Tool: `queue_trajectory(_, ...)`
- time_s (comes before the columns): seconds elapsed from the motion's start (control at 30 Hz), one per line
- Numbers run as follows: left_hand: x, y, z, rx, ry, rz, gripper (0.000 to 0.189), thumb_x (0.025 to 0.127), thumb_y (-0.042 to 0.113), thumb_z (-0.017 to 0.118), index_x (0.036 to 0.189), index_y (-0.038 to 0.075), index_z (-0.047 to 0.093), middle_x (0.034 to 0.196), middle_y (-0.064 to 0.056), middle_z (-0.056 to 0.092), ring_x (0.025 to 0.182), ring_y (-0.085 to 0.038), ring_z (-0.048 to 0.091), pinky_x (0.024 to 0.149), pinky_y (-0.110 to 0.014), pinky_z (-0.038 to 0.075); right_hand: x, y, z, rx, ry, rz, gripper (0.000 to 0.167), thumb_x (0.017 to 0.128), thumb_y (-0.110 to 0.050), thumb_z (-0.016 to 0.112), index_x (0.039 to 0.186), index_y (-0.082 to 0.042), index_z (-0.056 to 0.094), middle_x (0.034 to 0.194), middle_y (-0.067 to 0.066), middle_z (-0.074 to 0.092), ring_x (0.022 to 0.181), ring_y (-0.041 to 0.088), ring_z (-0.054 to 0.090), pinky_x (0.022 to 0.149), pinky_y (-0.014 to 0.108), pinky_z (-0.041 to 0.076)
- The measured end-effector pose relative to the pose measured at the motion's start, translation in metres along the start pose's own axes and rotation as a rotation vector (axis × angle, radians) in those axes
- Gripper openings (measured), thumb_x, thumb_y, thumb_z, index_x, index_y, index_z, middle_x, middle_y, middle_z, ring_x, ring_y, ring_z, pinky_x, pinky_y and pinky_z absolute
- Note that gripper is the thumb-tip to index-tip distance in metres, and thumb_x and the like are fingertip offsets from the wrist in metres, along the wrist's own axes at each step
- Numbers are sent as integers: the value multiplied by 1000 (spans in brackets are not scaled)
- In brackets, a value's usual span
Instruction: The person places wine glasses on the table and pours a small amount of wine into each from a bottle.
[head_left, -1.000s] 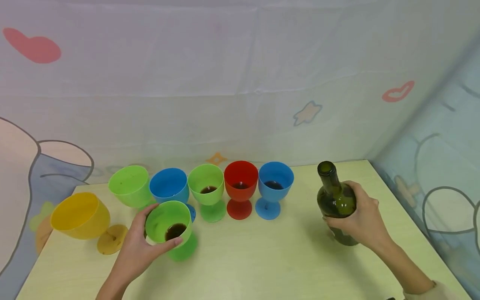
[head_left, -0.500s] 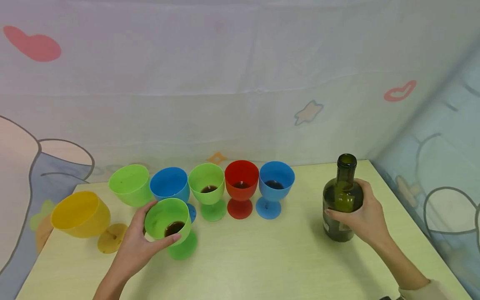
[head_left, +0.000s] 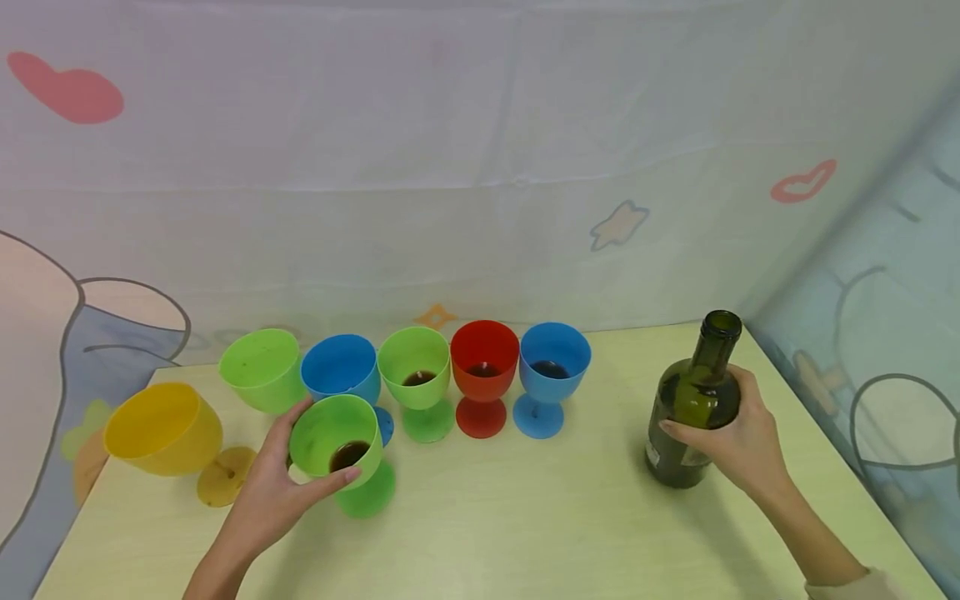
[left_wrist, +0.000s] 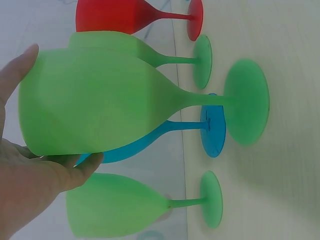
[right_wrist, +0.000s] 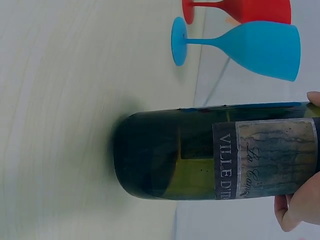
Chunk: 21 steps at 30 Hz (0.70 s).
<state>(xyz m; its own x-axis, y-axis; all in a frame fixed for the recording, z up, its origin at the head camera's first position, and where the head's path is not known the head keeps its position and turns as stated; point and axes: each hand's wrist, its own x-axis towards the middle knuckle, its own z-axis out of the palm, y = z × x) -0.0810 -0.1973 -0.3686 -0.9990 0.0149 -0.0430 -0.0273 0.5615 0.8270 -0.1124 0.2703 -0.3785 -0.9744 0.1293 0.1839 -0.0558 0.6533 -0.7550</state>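
My left hand (head_left: pixel 270 496) grips the bowl of a light green goblet (head_left: pixel 322 429) near its rim, thumb on the near side. A little dark liquid lies in that goblet, and its foot is at the tabletop. My right hand (head_left: pixel 742 450) is wrapped round a dark green wine bottle (head_left: pixel 693 400) at the right side. In the head view the uncapped bottle leans slightly right. A label (right_wrist: pixel 270 157) shows in the right wrist view, with dark liquid inside the bottle near its base.
Behind stands a row of goblets: green (head_left: pixel 258 371), blue (head_left: pixel 341 367), green (head_left: pixel 416 358), red (head_left: pixel 483 358) and blue (head_left: pixel 553 358). The last three hold dark liquid. A yellow goblet (head_left: pixel 161 433) stands at the left. A printed cloth (head_left: pixel 480 167) hangs behind the table (head_left: pixel 510 525).
My right hand has moved the bottle to the right, and its neck has swung from leaning left, through upright, to slightly right. The left hand and its goblet have hardly moved.
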Motion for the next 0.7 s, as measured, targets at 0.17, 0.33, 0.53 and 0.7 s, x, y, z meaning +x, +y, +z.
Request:
queue_trajectory(0.17, 0, -1, -1, -10, -2, 12, 99, 76, 34, 74, 145, 6, 9, 141, -22, 21, 120, -39, 31, 96, -61, 28, 1, 5, -4, 18, 19, 22, 89, 70, -25, 79, 135, -2, 22, 121, 25, 43, 105, 43, 45, 78, 56, 39)
queue_trajectory(0.33, 0, -1, -2, -2, 12, 34, 98, 75, 32, 75, 145, 6, 11, 141, -22, 23, 120, -39, 31, 96, -63, 26, 1, 12, -8, 33, 38, 52, 87, 71, -24, 78, 134, -1, 22, 123, 24, 42, 106, 40, 44, 79, 52, 37)
queue_trajectory(0.53, 0, -1, -3, -9, 15, 41, 97, 75, 32, 75, 144, 4, 13, 140, -21, 24, 120, -38, 32, 96, -62, 26, 0, 21, -12, 36, 42, 71, 85, 73, -22, 77, 133, 1, 21, 126, 18, 37, 107, 35, 43, 80, 47, 37)
queue_trajectory(0.7, 0, -1, -5, -8, 15, 45, 96, 75, 31, 75, 144, 3, 13, 141, -22, 24, 122, -39, 31, 97, -62, 25, -2, 27, -15, 42, 50, 79, 80, 74, -19, 77, 130, 0, 23, 121, 10, 38, 98, 14, 45, 75, 22, 40)
